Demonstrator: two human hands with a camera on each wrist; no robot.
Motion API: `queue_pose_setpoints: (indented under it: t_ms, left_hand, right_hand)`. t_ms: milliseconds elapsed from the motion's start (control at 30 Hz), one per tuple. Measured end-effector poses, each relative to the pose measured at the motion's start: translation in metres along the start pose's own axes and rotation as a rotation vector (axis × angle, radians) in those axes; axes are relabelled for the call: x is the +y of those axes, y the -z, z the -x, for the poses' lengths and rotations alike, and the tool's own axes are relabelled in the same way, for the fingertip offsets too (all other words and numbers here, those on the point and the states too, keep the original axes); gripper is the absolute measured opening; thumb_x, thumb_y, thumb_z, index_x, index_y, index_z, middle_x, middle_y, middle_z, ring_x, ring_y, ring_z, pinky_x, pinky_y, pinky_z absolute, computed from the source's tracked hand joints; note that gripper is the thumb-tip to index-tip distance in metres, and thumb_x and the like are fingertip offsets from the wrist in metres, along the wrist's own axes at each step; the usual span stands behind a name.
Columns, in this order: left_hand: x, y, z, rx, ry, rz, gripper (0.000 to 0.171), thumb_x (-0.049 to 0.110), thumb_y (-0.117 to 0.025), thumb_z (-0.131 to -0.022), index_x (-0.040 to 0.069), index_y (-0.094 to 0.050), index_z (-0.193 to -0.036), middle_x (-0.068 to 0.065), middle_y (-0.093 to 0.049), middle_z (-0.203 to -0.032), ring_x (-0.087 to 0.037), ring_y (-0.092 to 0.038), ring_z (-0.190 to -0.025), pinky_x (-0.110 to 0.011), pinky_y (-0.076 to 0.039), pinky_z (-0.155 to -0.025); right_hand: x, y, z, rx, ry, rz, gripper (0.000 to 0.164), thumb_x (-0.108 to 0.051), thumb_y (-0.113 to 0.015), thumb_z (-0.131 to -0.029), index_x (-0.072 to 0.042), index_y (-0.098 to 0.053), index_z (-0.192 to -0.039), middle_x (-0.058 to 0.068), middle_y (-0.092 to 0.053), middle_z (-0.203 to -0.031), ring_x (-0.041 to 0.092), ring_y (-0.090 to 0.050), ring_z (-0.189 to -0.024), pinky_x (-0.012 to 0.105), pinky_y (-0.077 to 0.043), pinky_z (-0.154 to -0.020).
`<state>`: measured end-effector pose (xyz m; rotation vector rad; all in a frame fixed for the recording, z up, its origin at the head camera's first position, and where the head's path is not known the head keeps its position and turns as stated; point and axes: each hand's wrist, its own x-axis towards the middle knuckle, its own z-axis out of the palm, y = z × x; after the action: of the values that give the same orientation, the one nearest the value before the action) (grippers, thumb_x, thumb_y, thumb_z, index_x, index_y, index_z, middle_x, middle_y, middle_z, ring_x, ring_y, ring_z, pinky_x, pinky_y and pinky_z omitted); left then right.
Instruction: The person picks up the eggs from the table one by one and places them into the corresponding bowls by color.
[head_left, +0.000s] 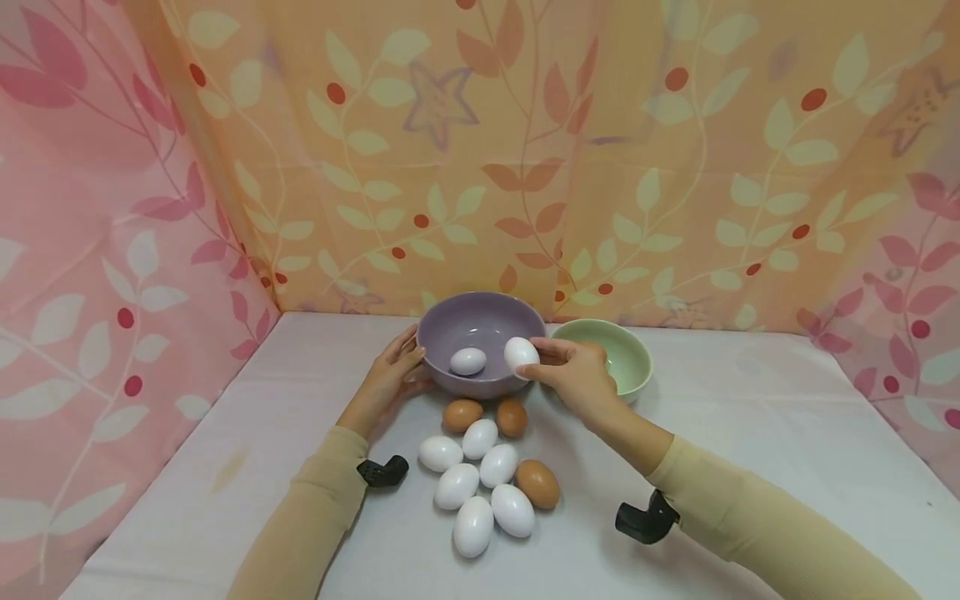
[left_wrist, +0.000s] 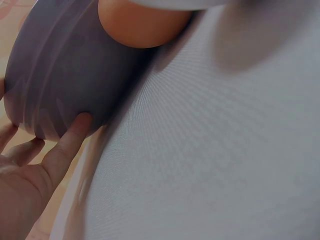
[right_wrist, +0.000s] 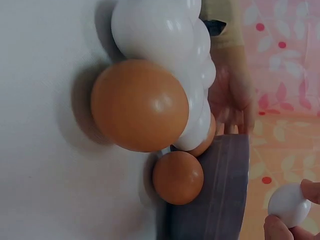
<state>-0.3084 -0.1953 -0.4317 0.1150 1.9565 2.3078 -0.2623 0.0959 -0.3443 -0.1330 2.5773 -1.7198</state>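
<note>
My right hand (head_left: pixel 581 375) pinches a white egg (head_left: pixel 521 357) between thumb and fingers, over the near right rim of a purple bowl (head_left: pixel 480 304). The same egg (right_wrist: pixel 289 206) shows at the lower right of the right wrist view. One white egg (head_left: pixel 468 362) lies inside the purple bowl. My left hand (head_left: pixel 390 371) rests against that bowl's left side. In the left wrist view, the spread fingers (left_wrist: pixel 67 142) touch its outer wall. Behind my right hand stands a light green bowl (head_left: pixel 636 362), its brown contents partly hidden.
Several white eggs (head_left: pixel 474 527) lie clustered on the white cloth in front of the purple bowl. Brown eggs lie there too: one (head_left: pixel 537 484) at the cluster's right, two (head_left: pixel 462 415) close to the bowl. Floral curtains (head_left: pixel 480 167) stand behind and at both sides.
</note>
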Motion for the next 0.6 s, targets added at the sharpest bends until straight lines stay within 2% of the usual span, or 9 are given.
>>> queue_pose_setpoints:
  t_ms: [67, 133, 233, 300, 500, 600]
  left_hand:
    - [0.000, 0.001, 0.000, -0.003, -0.001, 0.008, 0.062, 0.020, -0.049, -0.105, 0.019, -0.020, -0.160, -0.007, -0.014, -0.168, -0.035, -0.035, -0.146, -0.058, -0.042, -0.110]
    - [0.000, 0.003, 0.000, -0.007, -0.003, 0.015, 0.063, 0.020, -0.050, -0.105, 0.019, -0.019, -0.160, -0.007, -0.014, -0.168, -0.035, -0.035, -0.146, -0.057, -0.042, -0.110]
    - [-0.001, 0.004, 0.001, -0.001, -0.003, 0.024, 0.063, 0.021, -0.050, -0.105, 0.019, -0.020, -0.160, -0.006, -0.015, -0.168, -0.034, -0.034, -0.146, -0.057, -0.042, -0.110]
    - [-0.001, 0.005, 0.002, 0.000, -0.005, 0.020, 0.063, 0.022, -0.050, -0.105, 0.019, -0.019, -0.160, -0.006, -0.014, -0.168, -0.033, -0.034, -0.147, -0.056, -0.042, -0.110]
    - [0.000, 0.003, 0.002, 0.004, -0.004, 0.021, 0.063, 0.020, -0.050, -0.105, 0.019, -0.020, -0.160, -0.007, -0.016, -0.168, -0.035, -0.036, -0.145, -0.057, -0.042, -0.110]
    - [0.000, 0.001, 0.002, -0.005, 0.000, 0.024, 0.062, 0.021, -0.050, -0.105, 0.020, -0.020, -0.160, -0.007, -0.016, -0.168, -0.036, -0.037, -0.145, -0.057, -0.042, -0.111]
  right_hand:
    - [-0.002, -0.003, -0.004, 0.004, -0.044, 0.070, 0.054, -0.039, -0.082, -0.079, -0.023, -0.068, -0.129, 0.002, -0.073, -0.122, 0.018, -0.059, -0.125, 0.038, -0.035, -0.108]
    - [-0.003, -0.006, -0.010, -0.016, -0.039, 0.084, 0.054, -0.040, -0.081, -0.080, -0.024, -0.067, -0.130, 0.001, -0.072, -0.123, 0.018, -0.058, -0.127, 0.041, -0.035, -0.109]
    - [-0.005, -0.013, -0.020, -0.054, 0.013, 0.044, 0.053, -0.034, -0.079, -0.083, -0.018, -0.065, -0.132, 0.004, -0.069, -0.129, 0.018, -0.059, -0.126, 0.037, -0.039, -0.114]
    - [-0.007, -0.019, -0.027, -0.070, 0.043, 0.007, 0.053, -0.029, -0.079, -0.084, -0.013, -0.065, -0.132, 0.005, -0.068, -0.130, 0.019, -0.061, -0.124, 0.038, -0.048, -0.108]
    - [-0.012, -0.031, -0.049, -0.056, 0.029, -0.092, 0.053, -0.020, -0.079, -0.084, -0.005, -0.063, -0.133, 0.011, -0.068, -0.130, 0.023, -0.062, -0.123, 0.037, -0.048, -0.108]
    - [-0.012, -0.034, -0.060, -0.042, 0.029, -0.094, 0.052, -0.018, -0.079, -0.084, -0.004, -0.064, -0.132, 0.013, -0.067, -0.130, 0.025, -0.062, -0.122, 0.038, -0.048, -0.106]
